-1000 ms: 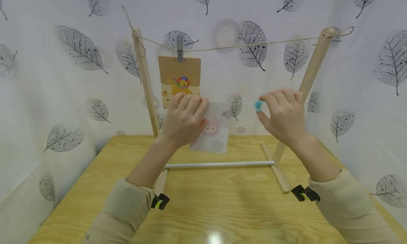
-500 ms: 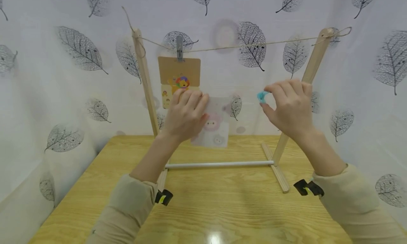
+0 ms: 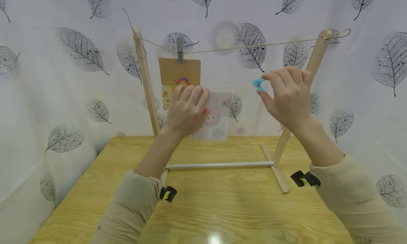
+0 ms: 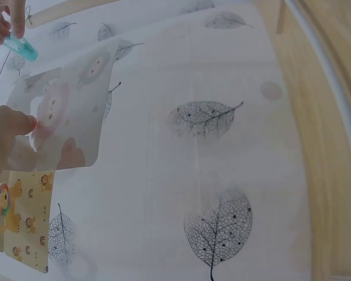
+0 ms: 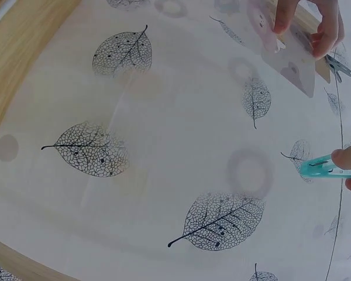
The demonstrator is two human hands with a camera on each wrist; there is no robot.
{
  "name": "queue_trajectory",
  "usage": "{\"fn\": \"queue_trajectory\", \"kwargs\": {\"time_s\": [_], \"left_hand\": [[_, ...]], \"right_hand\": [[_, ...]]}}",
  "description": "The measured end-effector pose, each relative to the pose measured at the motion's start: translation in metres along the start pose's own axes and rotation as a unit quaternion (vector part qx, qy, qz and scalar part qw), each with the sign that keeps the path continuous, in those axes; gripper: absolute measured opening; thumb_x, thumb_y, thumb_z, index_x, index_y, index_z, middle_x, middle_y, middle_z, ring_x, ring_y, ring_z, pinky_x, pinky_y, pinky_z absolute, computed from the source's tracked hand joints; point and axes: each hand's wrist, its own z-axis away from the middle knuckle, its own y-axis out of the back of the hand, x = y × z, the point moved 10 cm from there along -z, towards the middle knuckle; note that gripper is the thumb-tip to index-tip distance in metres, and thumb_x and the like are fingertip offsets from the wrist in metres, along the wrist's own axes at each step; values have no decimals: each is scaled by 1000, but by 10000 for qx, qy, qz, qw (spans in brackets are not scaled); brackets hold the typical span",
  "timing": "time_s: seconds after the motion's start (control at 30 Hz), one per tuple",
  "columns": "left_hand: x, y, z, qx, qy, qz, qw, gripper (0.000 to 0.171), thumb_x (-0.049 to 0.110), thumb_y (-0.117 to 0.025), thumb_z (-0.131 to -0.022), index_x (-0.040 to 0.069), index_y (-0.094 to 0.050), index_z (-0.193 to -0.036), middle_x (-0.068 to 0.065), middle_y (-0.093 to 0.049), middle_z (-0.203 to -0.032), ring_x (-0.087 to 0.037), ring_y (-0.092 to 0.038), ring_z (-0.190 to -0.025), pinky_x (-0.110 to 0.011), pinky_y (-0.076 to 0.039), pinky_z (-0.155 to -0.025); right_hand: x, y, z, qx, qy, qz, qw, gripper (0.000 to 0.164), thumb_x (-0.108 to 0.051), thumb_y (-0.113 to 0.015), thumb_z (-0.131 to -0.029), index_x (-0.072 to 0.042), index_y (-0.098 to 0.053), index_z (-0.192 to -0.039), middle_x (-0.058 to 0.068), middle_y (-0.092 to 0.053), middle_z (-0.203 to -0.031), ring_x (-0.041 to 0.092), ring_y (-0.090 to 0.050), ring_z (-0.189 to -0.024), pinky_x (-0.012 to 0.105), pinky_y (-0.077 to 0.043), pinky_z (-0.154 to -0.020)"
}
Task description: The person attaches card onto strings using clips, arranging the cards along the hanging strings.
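Note:
A pale, see-through card (image 3: 217, 113) with pink and grey round faces hangs from my left hand (image 3: 188, 109), which pinches it by its left side between thumb and fingers. My right hand (image 3: 287, 99) pinches a turquoise clothespin (image 5: 322, 167) between thumb and fingertips, below the twine (image 3: 229, 49) and apart from it in the head view. Behind my left hand, a brown and yellow lion card (image 3: 165, 72) hangs from the twine by a grey clothespin (image 3: 180, 49). My left hand covers the lower right part of the lion card.
The twine runs between two wooden posts (image 3: 145, 81) on a stand. A white rod (image 3: 219, 165) joins the stand's feet low down, above the wood-grain table (image 3: 210, 198). A white curtain with leaf prints (image 3: 79, 48) hangs behind.
Both hands have risen toward the twine, the left with the pale card and the right with the turquoise clothespin. The lion card stays clipped in place.

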Motion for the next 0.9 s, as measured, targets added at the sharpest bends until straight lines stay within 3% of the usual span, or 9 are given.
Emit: {"fn": "queue_trajectory", "kwargs": {"time_s": [0.9], "left_hand": [[-7, 0, -15, 615, 156, -252, 9977, 30, 20, -59, -81, 3, -59, -105, -12, -57, -99, -28, -50, -92, -43, -36, -86]], "right_hand": [[-4, 3, -37, 637, 89, 99, 9979, 17, -11, -68, -80, 0, -63, -92, 15, -61, -86, 36, -47, -85, 48, -27, -77]]}}
